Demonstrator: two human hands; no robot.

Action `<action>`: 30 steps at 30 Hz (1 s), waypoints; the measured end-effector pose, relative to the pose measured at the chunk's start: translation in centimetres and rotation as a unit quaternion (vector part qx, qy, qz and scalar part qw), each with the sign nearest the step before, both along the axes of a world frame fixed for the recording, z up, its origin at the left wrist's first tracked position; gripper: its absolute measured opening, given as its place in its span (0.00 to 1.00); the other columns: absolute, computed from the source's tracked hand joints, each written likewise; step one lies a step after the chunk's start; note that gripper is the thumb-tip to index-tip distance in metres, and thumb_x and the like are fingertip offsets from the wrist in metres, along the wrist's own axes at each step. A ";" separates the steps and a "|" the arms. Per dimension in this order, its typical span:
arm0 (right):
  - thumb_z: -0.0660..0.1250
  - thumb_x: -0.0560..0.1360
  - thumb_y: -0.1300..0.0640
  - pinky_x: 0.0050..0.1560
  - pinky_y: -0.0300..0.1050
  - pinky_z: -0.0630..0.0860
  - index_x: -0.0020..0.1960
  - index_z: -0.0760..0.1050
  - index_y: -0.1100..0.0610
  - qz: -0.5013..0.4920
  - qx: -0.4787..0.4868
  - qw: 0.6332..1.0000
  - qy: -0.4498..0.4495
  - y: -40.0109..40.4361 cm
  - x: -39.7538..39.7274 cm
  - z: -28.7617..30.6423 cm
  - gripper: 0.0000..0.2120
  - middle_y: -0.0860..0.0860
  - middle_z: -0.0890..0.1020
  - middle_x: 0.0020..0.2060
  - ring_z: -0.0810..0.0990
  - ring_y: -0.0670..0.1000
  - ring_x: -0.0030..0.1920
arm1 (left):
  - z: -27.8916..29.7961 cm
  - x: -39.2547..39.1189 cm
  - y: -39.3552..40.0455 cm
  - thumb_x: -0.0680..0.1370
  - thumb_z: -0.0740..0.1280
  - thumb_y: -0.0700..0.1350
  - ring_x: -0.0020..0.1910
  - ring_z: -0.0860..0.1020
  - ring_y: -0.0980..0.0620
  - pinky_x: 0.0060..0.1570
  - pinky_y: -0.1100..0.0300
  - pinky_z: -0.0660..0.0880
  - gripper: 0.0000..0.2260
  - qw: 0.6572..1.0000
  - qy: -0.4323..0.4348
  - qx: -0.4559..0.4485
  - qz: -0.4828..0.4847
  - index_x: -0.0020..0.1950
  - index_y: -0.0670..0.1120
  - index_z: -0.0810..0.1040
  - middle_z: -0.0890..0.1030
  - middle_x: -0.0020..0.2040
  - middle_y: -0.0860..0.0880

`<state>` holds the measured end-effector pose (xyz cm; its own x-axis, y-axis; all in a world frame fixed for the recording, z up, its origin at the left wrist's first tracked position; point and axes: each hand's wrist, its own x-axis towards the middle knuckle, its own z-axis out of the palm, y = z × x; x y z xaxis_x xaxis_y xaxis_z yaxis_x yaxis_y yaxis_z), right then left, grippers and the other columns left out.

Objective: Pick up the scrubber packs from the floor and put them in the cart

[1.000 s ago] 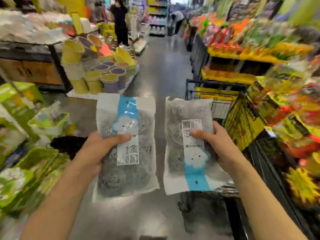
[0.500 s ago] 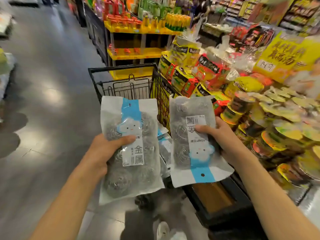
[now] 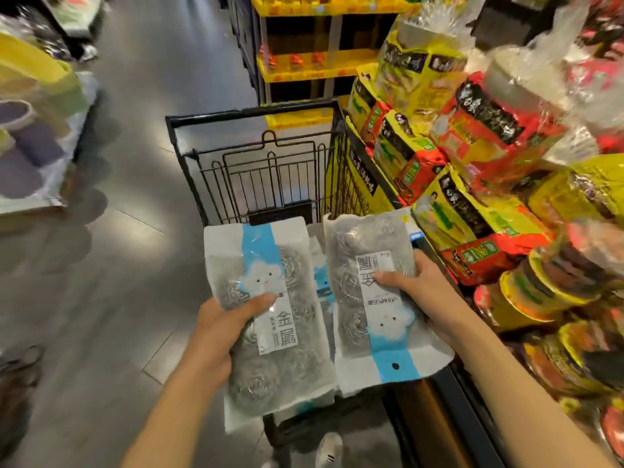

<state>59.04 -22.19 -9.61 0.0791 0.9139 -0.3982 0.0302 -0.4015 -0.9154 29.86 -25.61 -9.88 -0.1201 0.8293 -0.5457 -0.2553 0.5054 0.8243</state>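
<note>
Silver wire scrubbers show through two see-through packs with blue stripes and a little white cloud face. The left hand (image 3: 219, 327) grips the left scrubber pack (image 3: 270, 319), thumb curled over its front. The right hand (image 3: 420, 288) grips the right scrubber pack (image 3: 374, 305), thumb pressed on the white label. This pack is upside down, with its blue end near the person. Both packs are held up in the air, side by side, just above the near end of the black wire cart (image 3: 256, 173). Between the two packs you can see a bit of another blue and white pack (image 3: 322, 282) lower down, in the cart.

The far half of the cart basket is open, with bare room inside. Its right edge sits tight against a shelf of noodle packs (image 3: 449, 157) in yellow and red, and round noodle bowls (image 3: 547, 282) are stacked close to the right arm. On the left side the grey floor (image 3: 111, 298) is wide and free. Far left is a low stand with purple and yellow cups (image 3: 30, 130). A white shoe (image 3: 329, 449) peeks out below the packs.
</note>
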 end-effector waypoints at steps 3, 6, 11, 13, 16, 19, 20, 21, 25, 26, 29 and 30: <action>0.78 0.72 0.63 0.50 0.58 0.85 0.64 0.74 0.58 0.015 -0.020 1.000 -0.010 3.1 0.9 -3.5 0.23 0.56 0.88 0.52 0.88 0.57 0.49 | -3.4 1.2 2.4 0.71 0.77 0.35 0.47 0.87 0.42 0.53 0.44 0.82 0.15 1.000 0.003 -0.022 0.005 0.57 0.44 0.84 0.88 0.49 0.43; 0.78 0.71 0.63 0.46 0.53 0.85 0.62 0.74 0.58 0.013 -0.046 0.999 -0.026 5.4 1.4 -7.8 0.23 0.58 0.87 0.52 0.88 0.56 0.47 | -7.9 2.1 4.4 0.71 0.77 0.34 0.48 0.87 0.43 0.53 0.44 0.82 0.15 0.999 0.013 -0.046 0.001 0.56 0.45 0.84 0.88 0.50 0.43; 0.78 0.72 0.65 0.35 0.40 0.81 0.61 0.74 0.58 0.002 -0.088 0.995 -0.047 7.3 1.9 -15.9 0.21 0.56 0.86 0.50 0.87 0.47 0.40 | -16.2 3.3 6.2 0.70 0.79 0.37 0.48 0.87 0.43 0.56 0.42 0.81 0.18 0.996 0.019 -0.091 -0.012 0.59 0.45 0.84 0.88 0.50 0.44; 0.77 0.73 0.65 0.35 0.40 0.82 0.57 0.75 0.55 0.023 -0.097 0.993 -0.060 7.5 2.0 -18.8 0.18 0.52 0.87 0.46 0.87 0.44 0.39 | -19.0 3.7 6.6 0.69 0.80 0.37 0.49 0.87 0.45 0.57 0.43 0.81 0.19 0.995 0.029 -0.100 -0.006 0.59 0.46 0.84 0.88 0.50 0.46; 0.79 0.72 0.61 0.49 0.53 0.85 0.60 0.75 0.53 0.054 -0.134 0.987 -0.073 7.5 1.8 -23.0 0.21 0.53 0.87 0.51 0.88 0.51 0.49 | -22.5 4.3 6.7 0.68 0.81 0.37 0.50 0.87 0.48 0.57 0.46 0.82 0.21 0.992 0.062 -0.112 0.020 0.60 0.47 0.84 0.88 0.49 0.49; 0.82 0.69 0.58 0.54 0.57 0.84 0.59 0.73 0.51 0.067 -0.167 0.978 -0.102 7.5 0.9 -26.1 0.24 0.53 0.85 0.54 0.87 0.54 0.52 | -25.6 4.7 6.0 0.69 0.81 0.36 0.50 0.87 0.49 0.57 0.46 0.82 0.20 0.988 0.084 -0.127 0.033 0.59 0.47 0.84 0.88 0.50 0.49; 0.82 0.69 0.59 0.55 0.57 0.83 0.57 0.73 0.50 0.071 -0.177 0.976 -0.109 7.5 0.5 -27.0 0.23 0.53 0.85 0.54 0.86 0.54 0.53 | -26.6 4.8 5.8 0.69 0.81 0.36 0.50 0.87 0.49 0.57 0.45 0.82 0.20 0.986 0.090 -0.133 0.034 0.59 0.47 0.84 0.88 0.50 0.50; 0.81 0.70 0.60 0.53 0.54 0.83 0.55 0.72 0.49 0.075 -0.184 0.974 -0.111 7.4 0.1 -27.8 0.22 0.53 0.84 0.53 0.85 0.53 0.52 | -27.5 4.9 5.7 0.68 0.81 0.36 0.50 0.87 0.49 0.57 0.45 0.82 0.20 0.985 0.094 -0.141 0.035 0.58 0.48 0.84 0.88 0.49 0.50; 0.78 0.72 0.63 0.47 0.45 0.83 0.50 0.72 0.47 0.076 -0.195 0.971 -0.116 7.7 -0.6 -30.0 0.19 0.52 0.84 0.51 0.84 0.48 0.47 | -30.0 4.3 5.8 0.68 0.81 0.35 0.48 0.87 0.47 0.55 0.45 0.83 0.20 0.980 0.080 -0.177 0.040 0.58 0.44 0.84 0.88 0.50 0.45; 0.79 0.72 0.63 0.51 0.50 0.84 0.51 0.72 0.47 0.068 -0.197 0.971 -0.119 7.7 -0.5 -30.4 0.19 0.53 0.84 0.53 0.84 0.50 0.49 | -30.4 4.0 6.0 0.68 0.81 0.36 0.49 0.87 0.47 0.56 0.44 0.82 0.20 0.980 0.080 -0.177 0.035 0.58 0.44 0.84 0.88 0.50 0.45; 0.81 0.71 0.55 0.60 0.62 0.81 0.57 0.72 0.47 0.068 -0.193 0.967 -0.151 7.5 -0.3 -31.4 0.22 0.52 0.84 0.55 0.85 0.55 0.55 | -31.2 3.3 6.1 0.65 0.84 0.42 0.50 0.87 0.47 0.57 0.43 0.82 0.24 0.980 0.108 -0.164 0.024 0.59 0.46 0.83 0.88 0.50 0.48; 0.81 0.69 0.51 0.61 0.62 0.81 0.61 0.72 0.47 0.079 -0.186 0.963 -0.177 7.2 -0.3 -31.7 0.26 0.50 0.84 0.55 0.84 0.54 0.56 | -31.3 3.3 6.0 0.65 0.84 0.44 0.50 0.87 0.48 0.57 0.44 0.82 0.26 0.979 0.133 -0.153 0.024 0.60 0.47 0.82 0.88 0.50 0.49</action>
